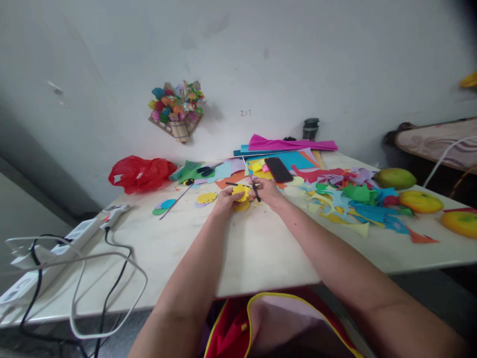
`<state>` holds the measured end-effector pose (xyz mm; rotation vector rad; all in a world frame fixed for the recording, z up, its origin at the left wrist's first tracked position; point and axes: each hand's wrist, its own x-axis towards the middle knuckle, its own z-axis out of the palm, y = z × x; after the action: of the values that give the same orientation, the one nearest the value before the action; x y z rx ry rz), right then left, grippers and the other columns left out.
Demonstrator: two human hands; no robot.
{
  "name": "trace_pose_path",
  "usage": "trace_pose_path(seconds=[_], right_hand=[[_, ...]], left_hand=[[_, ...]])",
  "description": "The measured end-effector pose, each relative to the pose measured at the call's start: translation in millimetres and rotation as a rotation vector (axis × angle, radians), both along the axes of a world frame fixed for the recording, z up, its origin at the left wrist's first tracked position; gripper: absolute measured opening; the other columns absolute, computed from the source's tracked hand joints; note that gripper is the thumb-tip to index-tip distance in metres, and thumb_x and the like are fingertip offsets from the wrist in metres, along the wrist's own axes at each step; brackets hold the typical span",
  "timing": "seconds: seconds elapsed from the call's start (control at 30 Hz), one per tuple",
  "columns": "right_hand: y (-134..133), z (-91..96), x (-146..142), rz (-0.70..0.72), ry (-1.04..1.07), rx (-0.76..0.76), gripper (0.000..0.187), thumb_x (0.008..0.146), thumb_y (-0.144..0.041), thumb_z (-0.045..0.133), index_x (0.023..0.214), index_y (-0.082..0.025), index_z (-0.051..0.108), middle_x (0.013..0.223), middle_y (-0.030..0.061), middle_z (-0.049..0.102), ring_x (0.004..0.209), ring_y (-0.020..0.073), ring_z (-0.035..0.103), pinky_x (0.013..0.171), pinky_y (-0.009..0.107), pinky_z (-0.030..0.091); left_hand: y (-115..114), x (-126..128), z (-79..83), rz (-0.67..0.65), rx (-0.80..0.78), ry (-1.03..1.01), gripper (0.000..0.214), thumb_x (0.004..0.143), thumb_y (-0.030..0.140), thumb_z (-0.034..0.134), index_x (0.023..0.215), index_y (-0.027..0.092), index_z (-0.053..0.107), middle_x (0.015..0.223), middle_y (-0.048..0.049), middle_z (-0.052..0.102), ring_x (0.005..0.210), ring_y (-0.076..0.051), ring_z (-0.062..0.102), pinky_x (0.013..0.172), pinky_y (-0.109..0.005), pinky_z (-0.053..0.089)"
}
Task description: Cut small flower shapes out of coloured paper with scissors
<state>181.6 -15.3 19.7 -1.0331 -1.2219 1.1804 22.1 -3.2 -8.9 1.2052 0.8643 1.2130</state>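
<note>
My left hand [225, 199] is closed on a yellow paper cutout [241, 195], held just above the pale table [238, 253]. My right hand [267, 191] is closed round a thin dark tool [255, 191], likely a pen or small scissors, with its tip at the yellow paper. Both hands meet at the middle of the table. Another yellow cutout [206, 198] lies just left of my left hand. A black phone [278, 169] lies on coloured paper sheets behind my right hand.
Coloured paper scraps [357, 201] cover the right side, with mangoes [395, 178] beyond them. Black-handled scissors [208, 170] and a red plastic bag [139, 173] lie at the back left. A white power strip [80, 232] with cables sits at the left edge. A paper-flower basket [178, 109] hangs on the wall.
</note>
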Motion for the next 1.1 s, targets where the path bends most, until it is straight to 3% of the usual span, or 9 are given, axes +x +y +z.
trace_pose_path(seconds=[0.2, 0.43, 0.6, 0.73, 1.1], right_hand=[[-2, 1.0, 7, 0.059, -0.051, -0.037, 0.028, 0.059, -0.011, 0.077, 0.082, -0.015, 0.06, 0.054, -0.0049, 0.06, 0.039, 0.0076, 0.053, 0.039, 0.019, 0.041], [-2, -3.2, 12, 0.141, -0.19, -0.05, 0.027, 0.068, -0.034, 0.075, 0.078, -0.015, 0.059, 0.051, -0.0033, 0.058, 0.038, 0.0058, 0.048, 0.033, 0.015, 0.027], [-4, -3.6, 9, 0.195, -0.258, -0.052, 0.027, 0.074, -0.037, 0.072, 0.08, -0.015, 0.057, 0.052, -0.0025, 0.058, 0.039, 0.0074, 0.051, 0.032, 0.016, 0.026], [-2, -8.1, 10, 0.235, -0.305, -0.033, 0.026, 0.077, -0.039, 0.07, 0.082, -0.016, 0.059, 0.056, -0.002, 0.059, 0.04, 0.0073, 0.052, 0.032, 0.016, 0.027], [0, -14.0, 9, 0.292, -0.335, -0.052, 0.025, 0.084, -0.037, 0.063, 0.074, -0.016, 0.055, 0.057, -0.0022, 0.058, 0.039, 0.0057, 0.052, 0.031, 0.015, 0.029]], left_hand=[[-1, -1, 3.1, 0.071, 0.005, -0.042, 0.043, 0.057, 0.037, 0.083, 0.087, 0.012, 0.064, 0.075, -0.0073, 0.071, 0.06, -0.016, 0.067, 0.06, -0.028, 0.054], [4, 1, 4.1, 0.173, 0.002, -0.138, 0.035, 0.062, 0.032, 0.081, 0.085, 0.012, 0.062, 0.074, -0.0046, 0.07, 0.053, -0.01, 0.063, 0.046, -0.017, 0.044], [1, 6, 8.1, 0.182, -0.025, -0.215, 0.028, 0.063, 0.023, 0.081, 0.081, 0.01, 0.064, 0.075, -0.005, 0.07, 0.054, -0.009, 0.063, 0.057, -0.02, 0.051], [-3, 7, 9.2, 0.182, -0.029, -0.267, 0.027, 0.063, 0.021, 0.081, 0.082, 0.01, 0.066, 0.08, -0.0073, 0.071, 0.066, -0.014, 0.068, 0.066, -0.024, 0.054], [-2, 8, 9.0, 0.194, -0.028, -0.344, 0.02, 0.065, 0.014, 0.077, 0.08, 0.008, 0.065, 0.082, -0.0099, 0.07, 0.078, -0.021, 0.071, 0.07, -0.027, 0.056]])
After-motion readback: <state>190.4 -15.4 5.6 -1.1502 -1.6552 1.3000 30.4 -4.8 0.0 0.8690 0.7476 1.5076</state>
